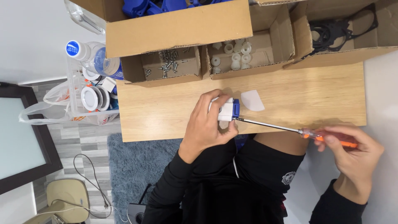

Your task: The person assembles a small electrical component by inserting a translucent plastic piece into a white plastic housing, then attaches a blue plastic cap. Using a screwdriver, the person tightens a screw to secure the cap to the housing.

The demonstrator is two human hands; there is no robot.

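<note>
My left hand (208, 124) grips a small white part with a blue end (227, 110), pressed against the near edge of a wooden table (315, 95). My right hand (352, 155) holds a screwdriver with a clear orange handle (327, 136). Its long metal shaft runs left and its tip meets the blue end of the part. A loose white curved piece (252, 101) lies on the table just right of the part.
Open cardboard boxes line the table's far edge: one with screws (168, 64), one with small white pieces (234, 56), one with black rings (331, 31), one with blue parts (153, 6). A clear bin with bottles (93, 83) stands at the left.
</note>
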